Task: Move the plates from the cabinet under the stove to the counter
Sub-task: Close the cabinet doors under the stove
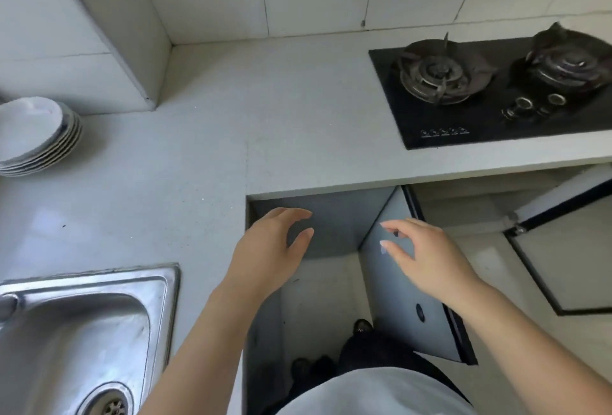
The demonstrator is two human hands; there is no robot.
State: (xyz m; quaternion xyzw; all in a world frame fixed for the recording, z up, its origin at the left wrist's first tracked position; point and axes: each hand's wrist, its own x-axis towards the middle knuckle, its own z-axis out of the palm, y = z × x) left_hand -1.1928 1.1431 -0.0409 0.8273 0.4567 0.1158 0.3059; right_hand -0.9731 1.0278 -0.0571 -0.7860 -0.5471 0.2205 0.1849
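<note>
A stack of several white plates point(36, 136) rests on the grey counter point(185, 136) at the far left, beside the tiled wall. My left hand point(268, 252) hovers in front of the counter's inner corner, fingers spread, holding nothing. My right hand point(427, 255) floats over the swung-out grey cabinet door point(414, 298), fingers curled loosely apart and empty. Below the stove point(496, 89) the cabinet point(463, 212) stands with both doors swung outward; its inside is pale and no plates show in the part I can see.
A steel sink point(79, 331) sits at the lower left of the counter. The second cabinet door point(563, 249) hangs out to the right. The black two-burner stove takes up the counter's right end. My legs and feet stand on the floor below.
</note>
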